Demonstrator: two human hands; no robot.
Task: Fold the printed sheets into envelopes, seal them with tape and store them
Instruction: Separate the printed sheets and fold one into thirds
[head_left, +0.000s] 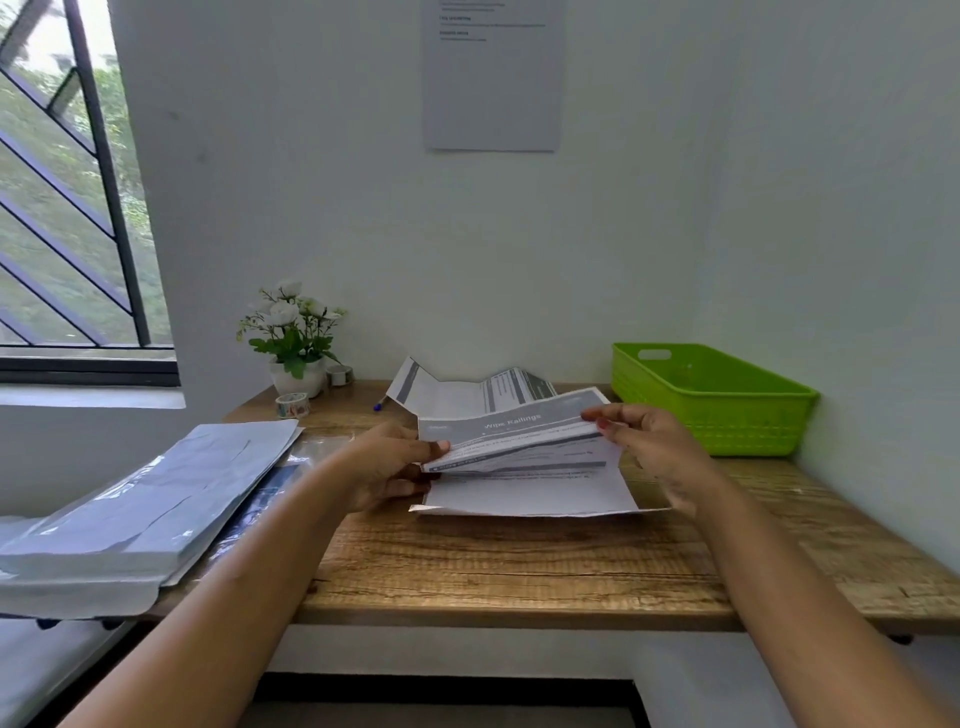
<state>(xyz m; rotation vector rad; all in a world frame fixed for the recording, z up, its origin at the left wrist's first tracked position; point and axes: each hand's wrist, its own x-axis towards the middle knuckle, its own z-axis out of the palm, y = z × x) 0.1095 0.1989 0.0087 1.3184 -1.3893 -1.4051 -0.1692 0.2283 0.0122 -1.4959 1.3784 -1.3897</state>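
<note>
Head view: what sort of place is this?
Probably a small paperwork corner in a home or office: a wooden desk against white walls beside a barred window, with a stack of papers, a tape roll and a green basket.

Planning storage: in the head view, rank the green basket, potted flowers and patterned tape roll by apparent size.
1. green basket
2. potted flowers
3. patterned tape roll
All sit similarly far back, so nearness hardly skews this.

The head-worn camera looked forward and down, close behind the left hand (389, 462) and right hand (654, 447), across the brown wooden bench (519, 571).
</note>
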